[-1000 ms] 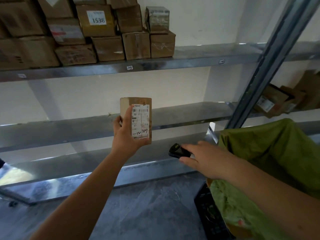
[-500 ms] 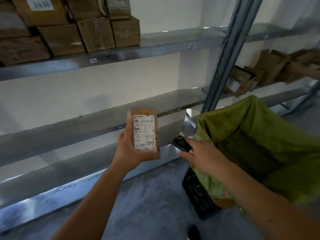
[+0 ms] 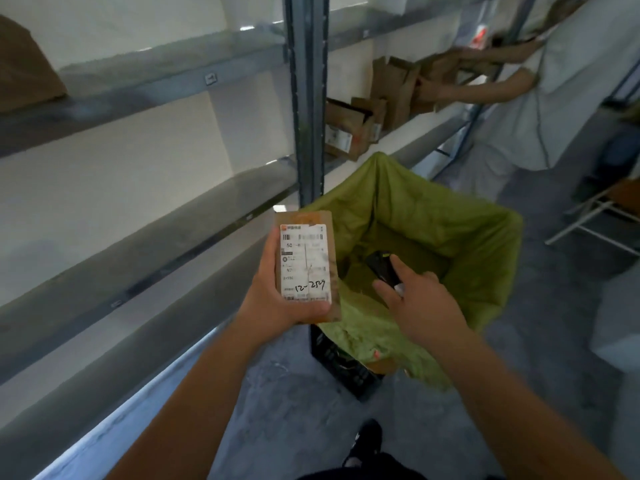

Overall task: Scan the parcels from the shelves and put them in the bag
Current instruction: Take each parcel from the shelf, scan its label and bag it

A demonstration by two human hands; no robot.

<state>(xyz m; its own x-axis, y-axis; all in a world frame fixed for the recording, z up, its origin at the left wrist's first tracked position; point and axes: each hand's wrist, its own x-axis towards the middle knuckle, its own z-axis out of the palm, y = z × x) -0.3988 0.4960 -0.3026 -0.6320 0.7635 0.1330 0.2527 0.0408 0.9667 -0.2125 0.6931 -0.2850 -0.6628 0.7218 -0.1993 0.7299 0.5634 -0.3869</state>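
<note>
Holding the parcel (image 3: 304, 268) upright in my left hand (image 3: 277, 299), I have my thumb along its left edge and my fingers curled under its bottom end, label facing me. Its long axis runs away from me, top end pointing toward the shelves (image 3: 145, 216). Just to the right of it, my right hand (image 3: 422, 306) grips the scanner (image 3: 381, 268), forefinger stretched along its top, its nose aimed up and leftward, near the parcel but not touching it. Whether the label has been read I cannot tell.

Beyond and below both hands gapes the green bag (image 3: 433, 216), its mouth directly under the scanner hand and just right of the parcel. My left hand is the one carrying, so the drop, I judge, needs only a short swing rightward and down.

Farther off, more parcels (image 3: 349, 133) lie on the next shelf bay, where another person (image 3: 554, 91) reaches in.
</note>
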